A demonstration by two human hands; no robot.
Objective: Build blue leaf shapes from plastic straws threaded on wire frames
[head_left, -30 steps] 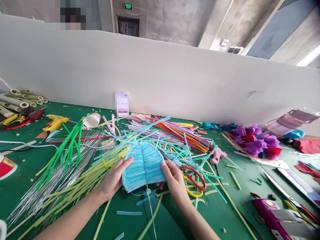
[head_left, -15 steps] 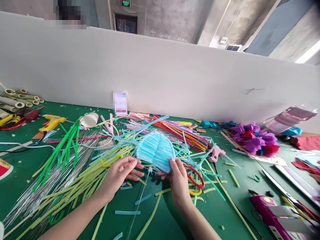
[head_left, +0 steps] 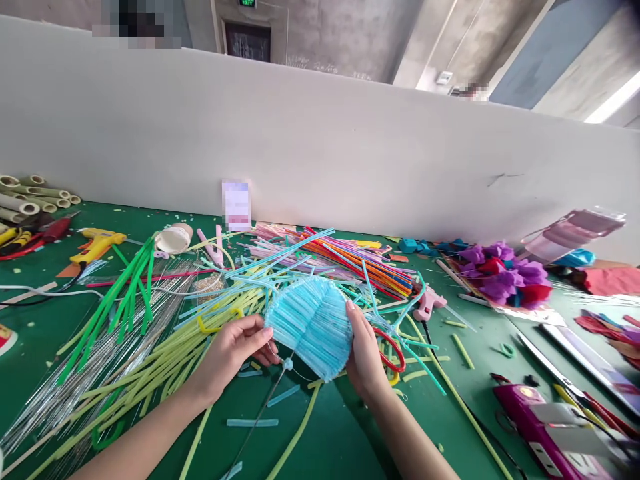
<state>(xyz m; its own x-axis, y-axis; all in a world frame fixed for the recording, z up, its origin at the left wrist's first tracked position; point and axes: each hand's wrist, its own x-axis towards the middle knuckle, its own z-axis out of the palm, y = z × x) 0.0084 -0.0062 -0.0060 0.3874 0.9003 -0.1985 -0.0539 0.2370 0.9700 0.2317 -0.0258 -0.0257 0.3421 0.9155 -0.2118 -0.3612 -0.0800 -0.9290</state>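
Observation:
Between my hands, a light blue leaf shape (head_left: 311, 327) made of fuzzy pipe cleaners is held tilted above the table, a ridge running down its middle. My left hand (head_left: 239, 350) pinches its left edge, near a thin wire outline at the lower side. My right hand (head_left: 364, 350) grips the right edge, thumb on top and the other fingers mostly hidden behind. From a small blue knot (head_left: 287, 364) at the leaf's base, a thin wire stem runs down toward me.
Yellow-green pipe cleaners (head_left: 175, 360) and silver wires (head_left: 65, 380) spread left. Behind lie orange and pink stems (head_left: 345, 263). A yellow glue gun (head_left: 97, 245) is far left, a pink one (head_left: 429, 302) right. Scissors (head_left: 550, 363) and a purple power strip (head_left: 530, 420) lie at right.
The leaf has turned and tipped, its base swinging left and down. My left hand, earlier beside the leaf, now pinches its left edge; my right hand has shifted up along the right edge.

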